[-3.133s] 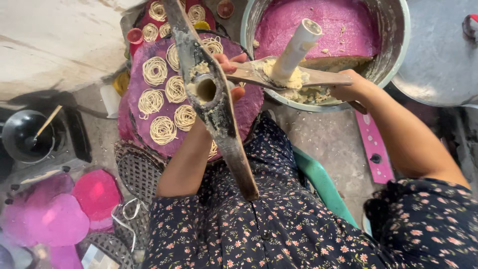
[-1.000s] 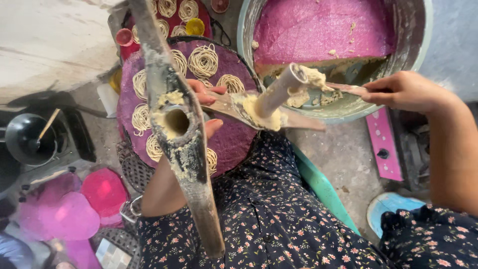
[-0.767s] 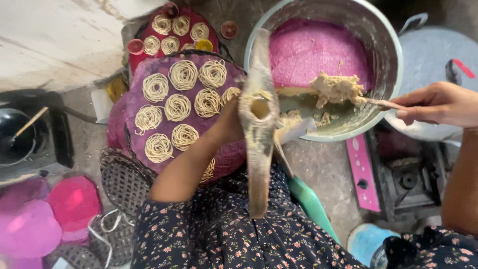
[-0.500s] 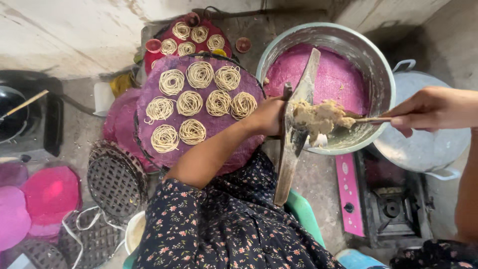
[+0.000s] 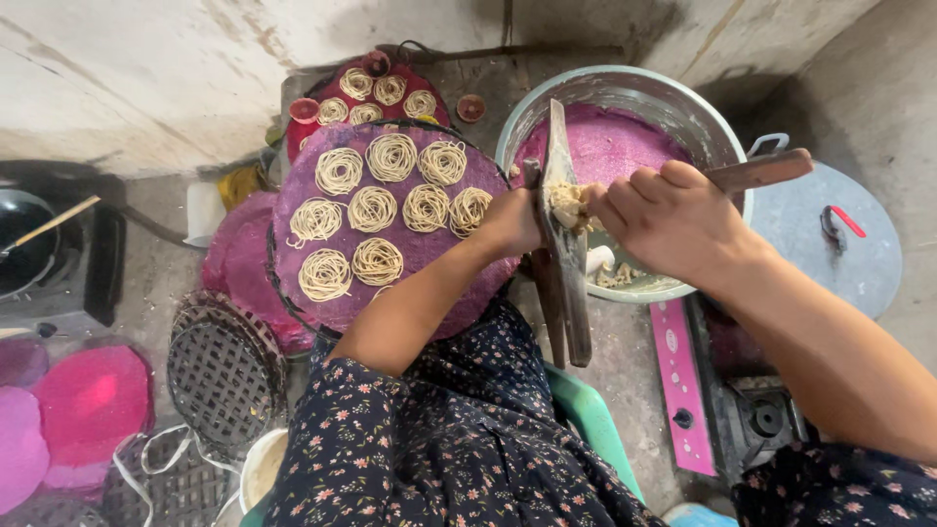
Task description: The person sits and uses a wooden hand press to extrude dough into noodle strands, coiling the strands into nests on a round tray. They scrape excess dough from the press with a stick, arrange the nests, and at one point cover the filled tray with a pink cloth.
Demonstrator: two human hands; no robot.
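My left hand [image 5: 512, 222] grips a long wooden noodle press [image 5: 563, 283], held upright on its edge over the rim of a big metal pot [image 5: 625, 90]. A lump of pale dough [image 5: 569, 203] sits at the press's opening. My right hand [image 5: 673, 220] is closed over the press's second wooden arm [image 5: 766, 168], with its fingertips against the dough. A white plunger [image 5: 597, 260] shows below that hand. To the left, a round purple tray [image 5: 434, 268] carries several coiled noodle nests [image 5: 374, 208].
Pink cloth [image 5: 610, 146] lines the pot. Behind the purple tray is a red tray [image 5: 390, 90] with more nests. A grey lid [image 5: 864, 249] and a pink stove [image 5: 680, 381] are on the right. A dark woven tray [image 5: 224, 371], pink mats [image 5: 90, 400] and a black pan [image 5: 24, 244] are on the left.
My right hand has come left from the handle's far end to the dough at the press. The press has turned more upright, and the view has widened.
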